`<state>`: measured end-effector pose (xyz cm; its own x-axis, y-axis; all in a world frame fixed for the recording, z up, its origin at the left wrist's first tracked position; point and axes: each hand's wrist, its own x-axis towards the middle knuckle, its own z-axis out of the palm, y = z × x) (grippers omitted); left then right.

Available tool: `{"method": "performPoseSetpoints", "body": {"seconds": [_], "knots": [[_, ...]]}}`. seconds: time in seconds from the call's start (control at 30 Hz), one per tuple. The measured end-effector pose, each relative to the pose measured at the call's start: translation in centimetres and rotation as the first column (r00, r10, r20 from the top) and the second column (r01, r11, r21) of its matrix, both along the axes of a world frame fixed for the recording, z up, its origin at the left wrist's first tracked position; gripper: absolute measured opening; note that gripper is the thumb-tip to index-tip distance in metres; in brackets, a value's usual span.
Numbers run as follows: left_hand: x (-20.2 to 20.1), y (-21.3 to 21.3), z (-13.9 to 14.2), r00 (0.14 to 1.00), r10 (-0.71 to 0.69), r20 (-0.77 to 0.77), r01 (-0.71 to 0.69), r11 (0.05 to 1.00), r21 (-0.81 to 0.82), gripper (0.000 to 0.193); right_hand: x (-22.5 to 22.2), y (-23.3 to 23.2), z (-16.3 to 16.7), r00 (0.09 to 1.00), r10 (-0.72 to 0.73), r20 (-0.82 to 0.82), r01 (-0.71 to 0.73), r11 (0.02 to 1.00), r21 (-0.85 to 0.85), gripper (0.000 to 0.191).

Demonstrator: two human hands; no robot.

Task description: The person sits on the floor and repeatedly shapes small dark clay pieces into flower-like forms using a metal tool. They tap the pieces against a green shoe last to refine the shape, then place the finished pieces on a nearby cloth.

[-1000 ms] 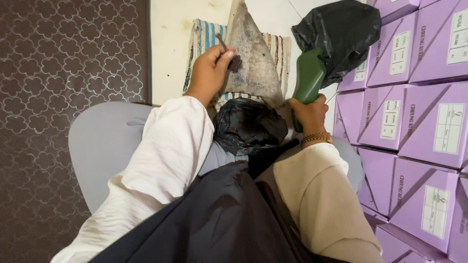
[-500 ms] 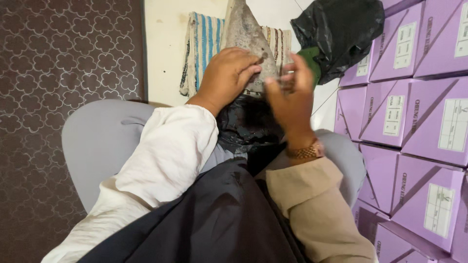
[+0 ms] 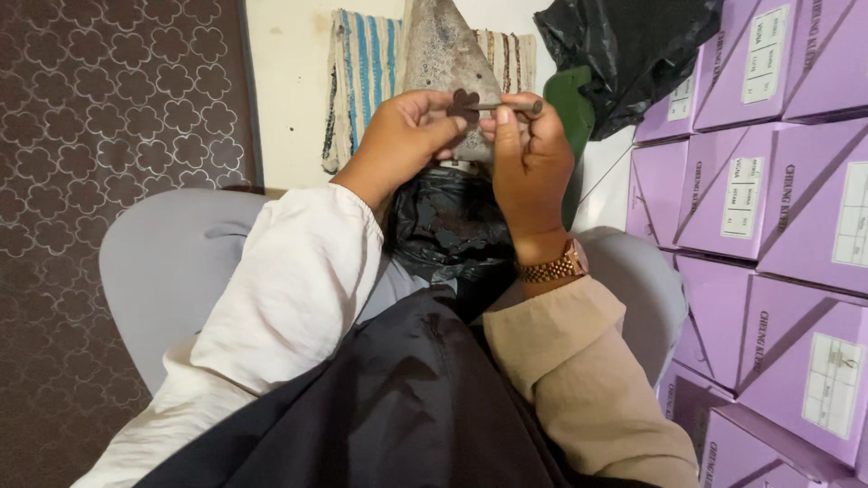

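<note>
My left hand (image 3: pixel 402 136) pinches a small dark brown flower-shaped cutout (image 3: pixel 465 106) between thumb and fingers. My right hand (image 3: pixel 532 158), with a gold watch at the wrist, grips a thin brownish stick (image 3: pixel 506 107) whose tip touches the flower piece. Both hands are raised in front of a grey cone-shaped stand (image 3: pixel 450 63). Below them, on my lap, lies a crumpled black plastic bag (image 3: pixel 448 226).
Stacked purple boxes (image 3: pixel 768 199) fill the right side. A green tool (image 3: pixel 568 104) and a black bag (image 3: pixel 633 45) sit behind my right hand. A striped cloth (image 3: pixel 362 72) lies under the cone. A patterned brown carpet (image 3: pixel 108 136) covers the left; a grey seat (image 3: pixel 172 271) is under me.
My right hand left the green tool, came up to my left hand and now holds a thin stick against a flower-shaped piece that my left hand picked up.
</note>
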<state>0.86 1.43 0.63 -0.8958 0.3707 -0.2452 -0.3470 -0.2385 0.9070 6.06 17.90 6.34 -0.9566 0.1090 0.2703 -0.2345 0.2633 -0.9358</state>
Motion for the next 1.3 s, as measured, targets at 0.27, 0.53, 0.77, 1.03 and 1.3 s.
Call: {"method": "performPoseSetpoints", "body": {"seconds": [0.27, 0.53, 0.77, 1.03, 1.3], "knots": [[0.0, 0.2, 0.5, 0.998, -0.004, 0.058, 0.003, 1.000, 0.016, 0.021, -0.2, 0.2, -0.4, 1.000, 0.010, -0.028, -0.013, 0.995, -0.100, 0.011], [-0.6, -0.3, 0.4, 0.994, 0.027, 0.104, -0.031, 0.999, 0.040, 0.029, -1.7, 2.7, -1.2, 0.961, -0.105, 0.257, 0.240, 0.779, -0.579, 0.010], [-0.8, 0.0, 0.0, 0.997, 0.034, 0.073, -0.040, 0.995, 0.086, 0.022, -1.3, 2.2, -1.4, 0.985, 0.013, 0.170, 0.074, 0.864, -0.499, 0.009], [-2.3, -0.8, -1.9, 0.974, 0.223, -0.041, -0.224, 0.974, -0.030, 0.014, -1.4, 3.1, -1.6, 0.960, -0.028, 0.278, 0.200, 0.765, -0.612, 0.009], [-11.8, -4.8, -2.9, 0.735, 0.666, -0.125, -0.678, 0.721, -0.141, 0.024, -2.1, 5.0, -2.6, 0.933, -0.050, 0.356, 0.278, 0.726, -0.628, 0.008]]}}
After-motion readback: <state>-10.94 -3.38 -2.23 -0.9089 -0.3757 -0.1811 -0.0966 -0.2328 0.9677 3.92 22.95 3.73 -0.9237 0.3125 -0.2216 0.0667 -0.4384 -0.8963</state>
